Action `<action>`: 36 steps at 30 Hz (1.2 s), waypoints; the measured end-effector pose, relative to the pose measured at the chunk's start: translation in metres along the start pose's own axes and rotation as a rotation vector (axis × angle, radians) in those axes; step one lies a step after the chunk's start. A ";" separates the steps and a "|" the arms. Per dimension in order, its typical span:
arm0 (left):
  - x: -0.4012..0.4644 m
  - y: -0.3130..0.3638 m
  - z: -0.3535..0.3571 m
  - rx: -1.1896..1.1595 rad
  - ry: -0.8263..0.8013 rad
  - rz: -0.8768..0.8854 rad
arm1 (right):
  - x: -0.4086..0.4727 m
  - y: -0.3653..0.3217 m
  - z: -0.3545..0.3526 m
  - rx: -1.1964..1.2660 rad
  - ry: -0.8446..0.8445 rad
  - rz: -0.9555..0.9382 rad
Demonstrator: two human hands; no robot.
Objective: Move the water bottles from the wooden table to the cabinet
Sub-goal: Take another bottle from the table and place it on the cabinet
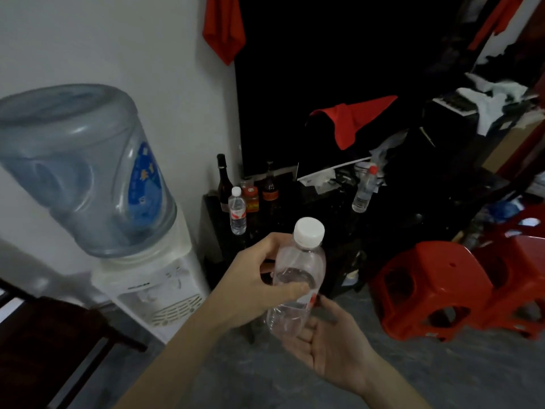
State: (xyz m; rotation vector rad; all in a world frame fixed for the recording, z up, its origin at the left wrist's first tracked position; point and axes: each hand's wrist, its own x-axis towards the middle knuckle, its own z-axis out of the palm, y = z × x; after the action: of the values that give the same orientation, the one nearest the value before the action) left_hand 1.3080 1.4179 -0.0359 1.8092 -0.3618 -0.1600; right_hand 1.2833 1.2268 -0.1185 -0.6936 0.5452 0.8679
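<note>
A clear water bottle (298, 278) with a white cap is upright in front of me. My left hand (250, 281) grips its middle, thumb across the front. My right hand (327, 346) cups its base from below, fingers curled round it. Beyond my hands stands the dark cabinet (318, 214). On its left part stands a small water bottle (237, 211) with a white cap and a red label. A second clear bottle (365, 188) with a red cap stands further right on it. The wooden table (44, 335) shows at the lower left.
A water dispenser (153, 287) with a big blue jug (79, 169) stands left of the cabinet. Dark glass bottles (224, 184) and jars crowd the cabinet's back left. Red plastic stools (460, 287) sit on the floor at right. Red cloth and clutter lie on the cabinet.
</note>
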 end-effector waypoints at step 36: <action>0.277 -0.209 -0.097 -0.039 0.083 -0.190 | 0.336 -0.226 -0.012 -0.077 0.445 0.087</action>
State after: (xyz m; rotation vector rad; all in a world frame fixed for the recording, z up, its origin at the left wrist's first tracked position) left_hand 1.6309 1.4647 -0.1888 1.8044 -0.1270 -0.2223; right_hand 1.6495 1.2810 -0.2825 -0.9470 0.9486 0.8202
